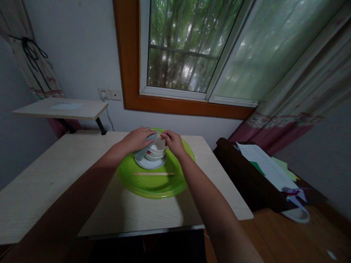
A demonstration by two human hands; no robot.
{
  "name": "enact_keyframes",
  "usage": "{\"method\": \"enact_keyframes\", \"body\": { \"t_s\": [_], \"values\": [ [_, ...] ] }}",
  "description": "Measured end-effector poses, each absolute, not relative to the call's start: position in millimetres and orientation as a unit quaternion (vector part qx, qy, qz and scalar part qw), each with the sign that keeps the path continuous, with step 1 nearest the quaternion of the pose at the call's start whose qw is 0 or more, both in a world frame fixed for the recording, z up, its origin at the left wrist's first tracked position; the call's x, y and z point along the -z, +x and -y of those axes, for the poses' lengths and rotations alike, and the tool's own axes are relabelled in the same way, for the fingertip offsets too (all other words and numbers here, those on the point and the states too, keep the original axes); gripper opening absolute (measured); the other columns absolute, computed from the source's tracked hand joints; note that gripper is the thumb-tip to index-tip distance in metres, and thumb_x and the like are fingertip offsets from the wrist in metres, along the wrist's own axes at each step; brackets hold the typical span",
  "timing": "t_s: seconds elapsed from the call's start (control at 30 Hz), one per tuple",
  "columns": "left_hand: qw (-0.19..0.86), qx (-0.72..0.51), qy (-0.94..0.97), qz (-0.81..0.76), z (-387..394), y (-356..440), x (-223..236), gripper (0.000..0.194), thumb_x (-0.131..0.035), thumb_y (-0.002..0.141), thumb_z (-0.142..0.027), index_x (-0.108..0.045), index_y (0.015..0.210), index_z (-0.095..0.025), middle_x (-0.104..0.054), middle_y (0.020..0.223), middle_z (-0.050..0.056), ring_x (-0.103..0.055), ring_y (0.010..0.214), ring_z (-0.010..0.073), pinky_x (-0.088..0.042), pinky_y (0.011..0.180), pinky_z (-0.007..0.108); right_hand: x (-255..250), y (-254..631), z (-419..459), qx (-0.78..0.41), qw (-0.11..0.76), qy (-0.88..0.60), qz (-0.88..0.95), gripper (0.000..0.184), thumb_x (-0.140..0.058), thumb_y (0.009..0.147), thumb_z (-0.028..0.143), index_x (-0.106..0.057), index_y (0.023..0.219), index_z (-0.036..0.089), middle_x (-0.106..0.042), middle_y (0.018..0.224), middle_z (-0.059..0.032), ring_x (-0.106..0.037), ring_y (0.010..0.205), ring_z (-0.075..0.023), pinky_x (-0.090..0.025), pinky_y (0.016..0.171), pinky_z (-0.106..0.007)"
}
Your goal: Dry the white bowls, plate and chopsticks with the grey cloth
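Note:
My left hand (140,139) is closed on a grey-blue cloth (146,147), which hangs down against the left side of a stack of white bowls (155,155). The bowls stand on a white plate (151,163) in a round bright green tray (161,189). My right hand (173,141) is at the upper right of the stack, its fingers pinched together by the cloth's upper end. What is between those fingers is too small to make out. A pair of light wooden chopsticks (153,173) lies crosswise in the tray, in front of the plate.
The tray rests on a pale wooden table (60,169) against the wall. A small raised shelf (63,107) with a paper on it stands at the left. Beyond the table's right edge is a dark brown piece of furniture (240,177) with papers (264,166) on it.

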State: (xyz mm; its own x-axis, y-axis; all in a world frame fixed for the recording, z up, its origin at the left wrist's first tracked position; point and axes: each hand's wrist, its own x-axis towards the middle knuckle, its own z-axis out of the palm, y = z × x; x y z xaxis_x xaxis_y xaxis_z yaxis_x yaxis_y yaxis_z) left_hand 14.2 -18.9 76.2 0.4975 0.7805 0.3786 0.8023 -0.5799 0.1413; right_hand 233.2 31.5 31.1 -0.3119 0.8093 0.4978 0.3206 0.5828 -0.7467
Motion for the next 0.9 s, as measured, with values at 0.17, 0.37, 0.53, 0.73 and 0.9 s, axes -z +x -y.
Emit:
{"method": "enact_keyframes", "body": {
  "t_s": [0.17,0.37,0.53,0.73,0.9],
  "values": [
    [0.041,0.207,-0.863,0.459,16,18,-72,0.036,-0.050,0.099,-0.034,-0.069,0.125,-0.020,-0.071,0.121,0.011,-0.064,0.114,0.0237,-0.048,0.100,0.036,-32,232,-29,-0.290,0.455,-0.364,0.759,0.024,-0.056,0.096,0.039,-0.070,0.091,0.020,-0.071,0.077,0.0005,-0.056,0.053,-0.0109,-0.044,0.057,-0.023],
    [0.043,0.217,-0.840,0.496,16,22,-81,0.032,-0.050,0.098,-0.033,-0.076,0.111,-0.020,-0.075,0.110,0.010,-0.068,0.105,0.0236,-0.050,0.093,0.033,-32,232,-29,-0.271,0.442,-0.353,0.779,0.023,-0.057,0.097,0.036,-0.071,0.088,0.020,-0.070,0.076,0.0001,-0.057,0.057,-0.0114,-0.045,0.062,-0.023],
    [0.031,0.284,-0.785,0.549,15,22,-91,0.031,-0.050,0.097,-0.035,-0.077,0.105,-0.020,-0.076,0.109,0.008,-0.068,0.103,0.0226,-0.049,0.092,0.033,-32,231,-29,-0.240,0.432,-0.344,0.798,0.022,-0.056,0.098,0.032,-0.072,0.089,0.019,-0.072,0.081,-0.0016,-0.061,0.068,-0.0136,-0.046,0.069,-0.024],
    [0.021,0.326,-0.757,0.566,12,26,-84,0.031,-0.063,0.089,-0.029,-0.070,0.119,-0.020,-0.071,0.113,0.010,-0.065,0.104,0.0235,-0.050,0.095,0.036,-32,229,-28,-0.252,0.440,-0.343,0.790,0.021,-0.058,0.097,0.035,-0.072,0.093,0.020,-0.073,0.083,-0.0011,-0.060,0.062,-0.0125,-0.046,0.065,-0.024],
    [0.015,0.297,-0.790,0.535,12,28,-76,0.028,-0.054,0.096,-0.034,-0.076,0.101,-0.018,-0.070,0.103,0.010,-0.064,0.103,0.0233,-0.049,0.096,0.037,-34,229,-24,-0.297,0.463,-0.346,0.760,0.019,-0.058,0.096,0.036,-0.069,0.093,0.021,-0.073,0.079,0.0009,-0.056,0.051,-0.0109,-0.045,0.056,-0.023]
  ]
}}
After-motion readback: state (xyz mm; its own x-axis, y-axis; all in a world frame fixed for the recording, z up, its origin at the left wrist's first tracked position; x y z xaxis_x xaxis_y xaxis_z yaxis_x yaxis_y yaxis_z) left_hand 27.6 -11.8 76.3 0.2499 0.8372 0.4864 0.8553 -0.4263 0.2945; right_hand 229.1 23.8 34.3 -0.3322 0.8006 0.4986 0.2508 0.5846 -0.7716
